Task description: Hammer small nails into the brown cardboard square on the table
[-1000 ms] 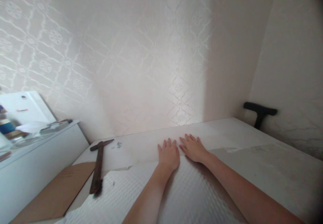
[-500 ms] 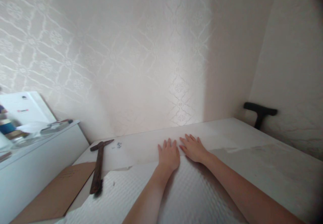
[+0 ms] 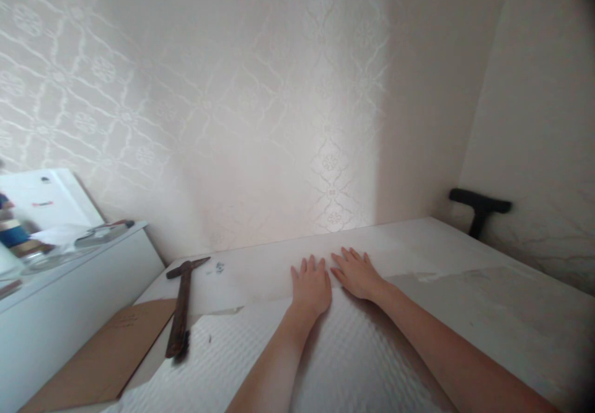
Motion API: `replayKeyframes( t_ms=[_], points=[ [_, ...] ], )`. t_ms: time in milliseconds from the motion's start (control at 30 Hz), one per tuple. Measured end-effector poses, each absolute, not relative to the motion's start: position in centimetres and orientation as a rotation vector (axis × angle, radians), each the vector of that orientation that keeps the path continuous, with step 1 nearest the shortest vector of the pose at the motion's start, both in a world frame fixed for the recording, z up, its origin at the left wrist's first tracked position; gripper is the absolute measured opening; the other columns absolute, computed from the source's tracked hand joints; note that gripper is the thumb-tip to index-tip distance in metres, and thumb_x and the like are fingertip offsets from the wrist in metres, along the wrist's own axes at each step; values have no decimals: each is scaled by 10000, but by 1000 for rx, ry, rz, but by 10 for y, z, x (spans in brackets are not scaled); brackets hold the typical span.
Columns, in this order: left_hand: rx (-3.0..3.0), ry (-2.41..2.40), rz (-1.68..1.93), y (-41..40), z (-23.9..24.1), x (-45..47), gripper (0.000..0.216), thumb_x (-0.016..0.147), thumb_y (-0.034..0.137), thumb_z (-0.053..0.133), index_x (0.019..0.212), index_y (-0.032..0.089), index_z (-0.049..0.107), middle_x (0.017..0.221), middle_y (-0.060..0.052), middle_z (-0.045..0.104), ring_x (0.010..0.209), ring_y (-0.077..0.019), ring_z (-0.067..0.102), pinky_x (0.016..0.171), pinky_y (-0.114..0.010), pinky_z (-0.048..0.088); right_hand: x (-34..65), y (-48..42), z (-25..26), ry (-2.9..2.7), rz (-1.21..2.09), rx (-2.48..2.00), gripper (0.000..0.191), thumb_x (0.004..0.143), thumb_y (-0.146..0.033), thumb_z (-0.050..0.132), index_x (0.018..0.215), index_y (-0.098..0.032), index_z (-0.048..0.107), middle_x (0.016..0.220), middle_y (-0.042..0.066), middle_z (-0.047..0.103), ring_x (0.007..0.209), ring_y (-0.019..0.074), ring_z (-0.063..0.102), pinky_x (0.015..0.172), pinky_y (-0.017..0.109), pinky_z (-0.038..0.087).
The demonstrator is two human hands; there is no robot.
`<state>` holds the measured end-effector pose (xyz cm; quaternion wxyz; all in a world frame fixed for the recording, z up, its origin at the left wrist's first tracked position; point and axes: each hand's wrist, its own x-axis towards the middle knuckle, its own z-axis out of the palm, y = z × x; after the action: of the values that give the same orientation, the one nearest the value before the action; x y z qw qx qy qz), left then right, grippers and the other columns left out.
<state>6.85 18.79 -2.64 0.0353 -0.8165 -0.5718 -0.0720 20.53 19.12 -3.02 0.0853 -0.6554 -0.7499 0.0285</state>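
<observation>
My left hand and my right hand lie flat side by side on a white sheet with a fine embossed pattern, at its far edge. The fingers of both are stretched out and point toward the wall, and neither hand holds anything. The sheet covers the near part of a white tabletop. A hammer with a dark, worn wooden handle rests to the left of my hands, well apart from them. A few small nails lie just beyond its head.
A brown cardboard piece lies at the table's near left corner. A white cabinet at the left carries several items. Patterned wallpaper rises behind the table. A black T-shaped handle stands at the far right corner.
</observation>
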Motion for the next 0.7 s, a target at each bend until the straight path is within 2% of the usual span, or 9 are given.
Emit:
replayKeyframes(
  t_ms=[700],
  points=[
    [-2512, -1758, -236, 188, -27, 69, 464, 908, 301, 200, 1329, 202, 369, 1405, -106, 344, 1286, -279, 300, 1017, -539, 243, 205, 190, -29, -2246, 88, -1960, 539, 906, -420, 230, 1370, -166, 331, 1430, 184, 253, 1299, 347, 201, 989, 564, 174]
  ],
)
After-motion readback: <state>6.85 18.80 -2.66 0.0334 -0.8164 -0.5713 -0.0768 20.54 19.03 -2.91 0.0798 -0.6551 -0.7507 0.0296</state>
